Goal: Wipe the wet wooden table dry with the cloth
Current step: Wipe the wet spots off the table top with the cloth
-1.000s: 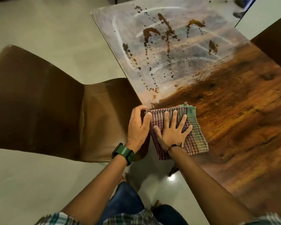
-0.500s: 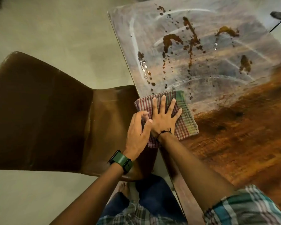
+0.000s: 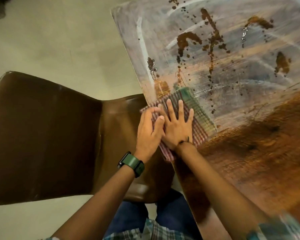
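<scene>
Mostly wet table; brown chair, pale floor.

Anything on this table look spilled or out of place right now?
Yes: brown blotches and droplets lie scattered over the hazy far part of the table, beyond the cloth. The cloth's near corner overhangs the table edge.

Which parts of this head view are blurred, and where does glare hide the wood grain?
Head view: motion blur smears the cloth and the near right side of the table; pale glare washes out the far tabletop around the dark wet patches; both hands stay fairly sharp.
</scene>
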The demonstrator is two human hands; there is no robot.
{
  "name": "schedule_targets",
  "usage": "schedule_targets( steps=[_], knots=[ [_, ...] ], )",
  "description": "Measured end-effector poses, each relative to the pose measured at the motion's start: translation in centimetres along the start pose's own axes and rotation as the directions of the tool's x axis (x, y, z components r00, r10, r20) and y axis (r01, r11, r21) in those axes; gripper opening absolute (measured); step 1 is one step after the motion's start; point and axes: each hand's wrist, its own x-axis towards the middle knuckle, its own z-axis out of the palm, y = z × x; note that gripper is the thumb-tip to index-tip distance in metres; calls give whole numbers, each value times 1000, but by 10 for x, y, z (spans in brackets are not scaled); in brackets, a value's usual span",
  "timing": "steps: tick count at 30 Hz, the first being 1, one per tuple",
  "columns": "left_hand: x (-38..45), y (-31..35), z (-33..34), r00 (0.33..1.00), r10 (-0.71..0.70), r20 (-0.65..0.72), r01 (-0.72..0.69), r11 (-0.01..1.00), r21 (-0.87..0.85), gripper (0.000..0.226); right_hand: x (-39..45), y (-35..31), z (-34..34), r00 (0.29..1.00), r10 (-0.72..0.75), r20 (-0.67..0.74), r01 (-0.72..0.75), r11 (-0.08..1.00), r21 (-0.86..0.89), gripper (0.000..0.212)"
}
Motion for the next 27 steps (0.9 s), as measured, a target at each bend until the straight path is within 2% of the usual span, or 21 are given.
schedule_targets(
  steps=[3,6,12,18,21,24,27],
  knots=[
    [11,-8,-2,998,-63,-11,62,998,-20,25,-71,4,12,999,31,-43,-30,999,20,67],
    [20,-13,-7,995,-99,-2,99,993,-65,24,-84,3,13,999,43,-27,-43,999,-15,67],
    [39,-21,-14,998,-38,-41,32,992,-125,31,18,-16,-1,997,80,-10,-80,994,-68,69],
    [68,-15,-20,997,-9,-77,-7,980,-198,32,146,-27,-17,1000,-31,2,31,993,-116,73],
    [78,-13,-23,993,11,-120,-32,985,-171,29,196,-39,-34,998,-56,-3,55,996,-71,72],
    [78,-7,-28,989,22,-144,-45,986,-159,26,193,-40,-40,997,-73,21,74,996,-50,69],
    [75,-3,-34,991,20,-130,-40,987,-153,36,134,-29,-29,980,-35,198,7,990,139,61]
  ],
)
